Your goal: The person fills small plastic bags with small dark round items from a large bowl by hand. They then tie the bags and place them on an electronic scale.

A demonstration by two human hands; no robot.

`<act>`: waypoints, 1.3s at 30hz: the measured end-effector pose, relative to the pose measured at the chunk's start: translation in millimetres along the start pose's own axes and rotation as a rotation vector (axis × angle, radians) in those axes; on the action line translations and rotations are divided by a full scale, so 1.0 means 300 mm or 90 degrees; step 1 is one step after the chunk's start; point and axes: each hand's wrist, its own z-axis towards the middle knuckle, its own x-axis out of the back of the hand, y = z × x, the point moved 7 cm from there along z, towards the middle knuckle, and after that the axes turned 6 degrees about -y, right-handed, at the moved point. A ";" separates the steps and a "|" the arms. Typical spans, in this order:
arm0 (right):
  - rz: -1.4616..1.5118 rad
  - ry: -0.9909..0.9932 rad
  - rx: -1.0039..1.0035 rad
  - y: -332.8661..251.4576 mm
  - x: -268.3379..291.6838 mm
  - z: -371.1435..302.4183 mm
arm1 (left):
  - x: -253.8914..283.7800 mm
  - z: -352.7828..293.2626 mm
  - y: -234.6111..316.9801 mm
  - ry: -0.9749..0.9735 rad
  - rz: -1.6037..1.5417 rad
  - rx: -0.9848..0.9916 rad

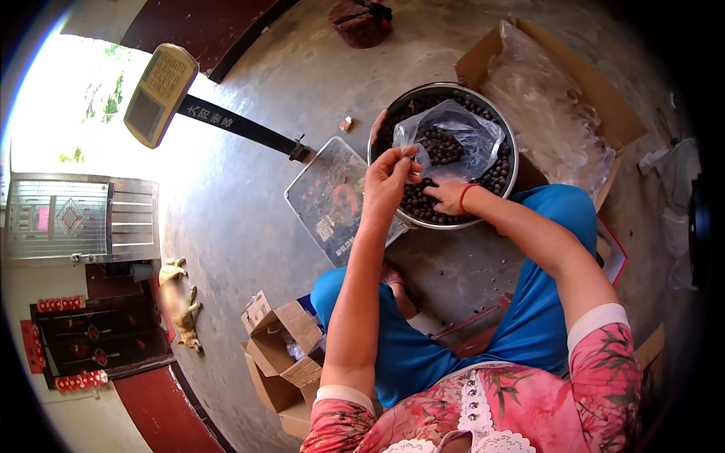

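From afar, I hold the left hand (389, 175) raised, fingertips pinching the clear bag (487, 136), which sags just beyond them. The right hand (451, 197) slants inward, bent fingers touching dark balls (418, 204); whether gripping any, I cannot tell.

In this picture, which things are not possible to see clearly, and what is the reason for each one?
Head view, right hand: its own back hides the palm.
Head view, bottom of the basin: hidden under dark balls.
Head view, bottom of the carton: covered by clear plastic bags.
Head view, lying animal: its middle is blurred.
Head view, scale platform: partly hidden by left forearm and basin.
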 end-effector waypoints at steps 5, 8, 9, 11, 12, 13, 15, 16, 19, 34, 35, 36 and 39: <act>0.102 0.126 0.111 0.061 -0.070 0.027 | -0.008 0.004 0.003 0.000 0.001 -0.004; 0.035 0.028 0.018 0.065 -0.075 0.025 | 0.002 0.000 0.003 0.010 0.006 -0.002; 0.049 0.041 0.014 0.064 -0.068 0.019 | 0.003 0.001 0.002 0.010 0.010 -0.002; 0.061 0.059 0.005 0.060 -0.045 0.006 | 0.004 0.003 0.003 0.009 0.013 -0.005; 0.059 0.063 -0.001 0.053 -0.029 0.001 | 0.003 0.003 0.004 0.010 0.013 -0.006; 0.069 0.063 -0.003 0.046 -0.011 -0.005 | 0.003 0.003 0.005 0.010 0.013 -0.008; 0.100 0.056 -0.003 -0.001 0.069 -0.031 | 0.008 0.000 0.010 0.016 0.015 -0.011; 0.137 0.057 0.040 0.006 0.049 -0.005 | 0.011 -0.002 0.011 0.019 0.016 -0.012; 0.277 0.034 0.174 0.045 -0.010 0.057 | 0.004 0.009 0.009 0.018 0.025 -0.024; 0.580 0.109 -0.150 0.252 0.264 -0.013 | 0.016 0.002 0.011 0.046 0.022 -0.020; 0.601 0.149 -0.199 0.265 0.265 -0.021 | 0.015 0.001 0.011 0.044 0.022 -0.021; 0.606 0.203 -0.208 0.277 0.273 -0.025 | 0.014 0.002 0.011 0.042 0.022 -0.022; 0.589 0.353 -0.216 0.292 0.293 -0.033 | 0.013 0.002 0.012 0.038 0.022 -0.022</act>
